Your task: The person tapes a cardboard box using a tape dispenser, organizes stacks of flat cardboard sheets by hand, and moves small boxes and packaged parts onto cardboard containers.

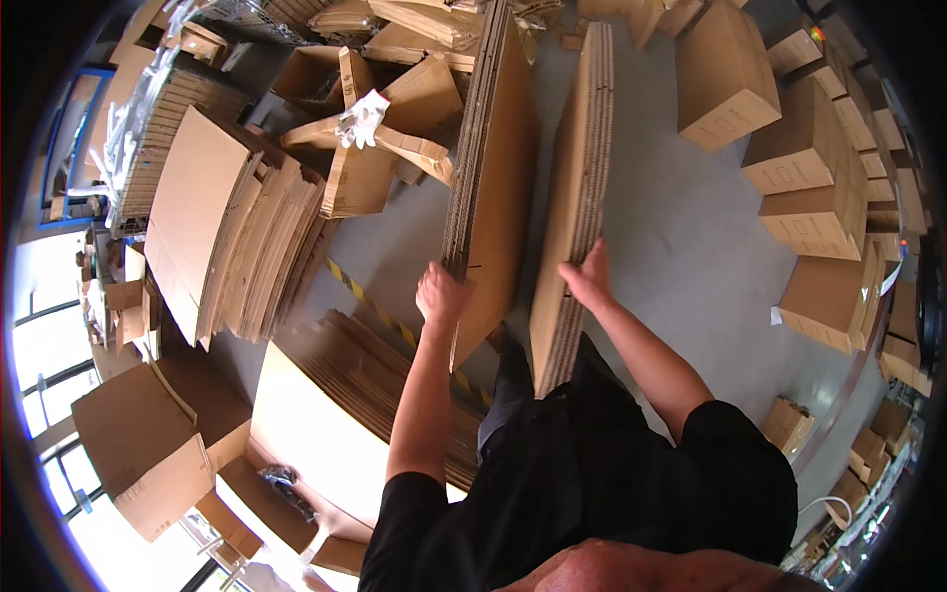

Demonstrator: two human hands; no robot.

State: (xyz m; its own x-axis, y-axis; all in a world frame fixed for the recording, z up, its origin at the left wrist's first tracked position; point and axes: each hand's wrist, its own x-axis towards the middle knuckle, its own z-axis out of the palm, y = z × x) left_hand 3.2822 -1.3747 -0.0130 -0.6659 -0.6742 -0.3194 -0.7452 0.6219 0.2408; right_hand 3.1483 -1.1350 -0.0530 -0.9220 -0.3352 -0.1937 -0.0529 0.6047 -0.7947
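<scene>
The hands grip two upright bundles of flattened cardboard, one on either side of a narrow gap. The left hand closes around the layered edge of the left bundle, its knuckles outward; the right hand clasps the right bundle, thumb laid toward the inner face and the remaining fingers largely hidden at the far side. Both bundles stand on edge in front of the person, above the grey floor; whether their lower edges rest on it cannot be told. The near end of the right bundle reaches the dark clothing, and the body probably serves as a stop against tipping. Holding each bundle at its edge likely keeps the loose layers aligned, since no strap is visible around either.

To the left, a flat-sheet stack leans in a fan, an arrangement that presumably saves space and leaves edges within reach. Beyond it, a pale crumpled item lies on an open carton, whose raised flaps appear to support it. At right, closed boxes stand in a row, apparently keeping the walkway passable.
</scene>
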